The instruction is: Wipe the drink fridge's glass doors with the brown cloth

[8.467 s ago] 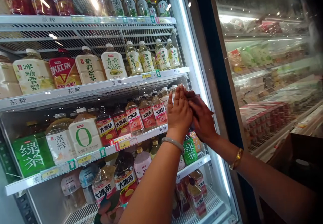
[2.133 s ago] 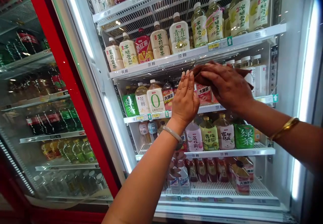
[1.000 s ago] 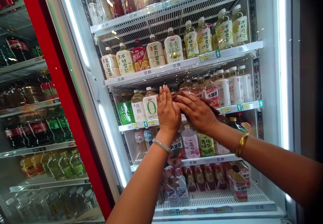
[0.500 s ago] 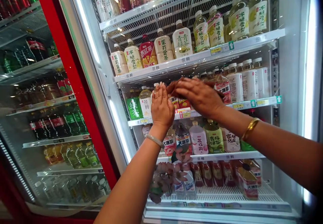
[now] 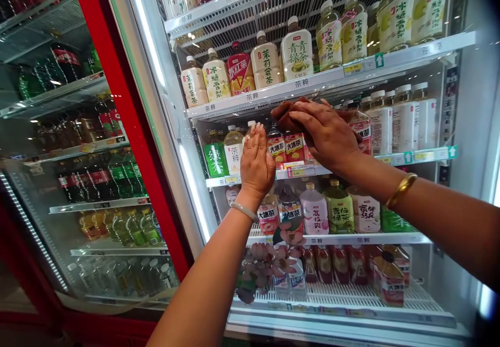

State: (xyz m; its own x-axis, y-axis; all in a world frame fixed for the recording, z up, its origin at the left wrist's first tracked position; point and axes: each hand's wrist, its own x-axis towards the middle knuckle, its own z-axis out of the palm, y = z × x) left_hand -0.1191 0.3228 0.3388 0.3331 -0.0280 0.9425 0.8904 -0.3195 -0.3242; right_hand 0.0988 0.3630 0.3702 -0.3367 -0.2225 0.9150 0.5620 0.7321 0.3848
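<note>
My left hand [image 5: 258, 159] lies flat with its fingers stretched upward against the glass door, in front of the middle shelf, and holds nothing. A pale bangle [image 5: 244, 212] circles that wrist. To its right and a little higher, my right hand [image 5: 326, 131] presses a brown cloth [image 5: 284, 115] against the glass; the cloth shows beyond the fingertips and along the hand's far edge. A gold bracelet [image 5: 401, 190] is on the right wrist. Bottled drinks stand on shelves behind the glass, such as a green-labelled bottle [image 5: 215, 157] left of my left hand.
A red door frame [image 5: 133, 123] slants down the left side, with another cooler of bottles behind it. A pink flower decoration [image 5: 265, 263] shows below my hands. Shelf edges [image 5: 332, 79] with price tags cross the cooler.
My right hand has moved up and right with the cloth, away from my left hand, widening the gap. The view has shifted slightly, and the shelves appear larger.
</note>
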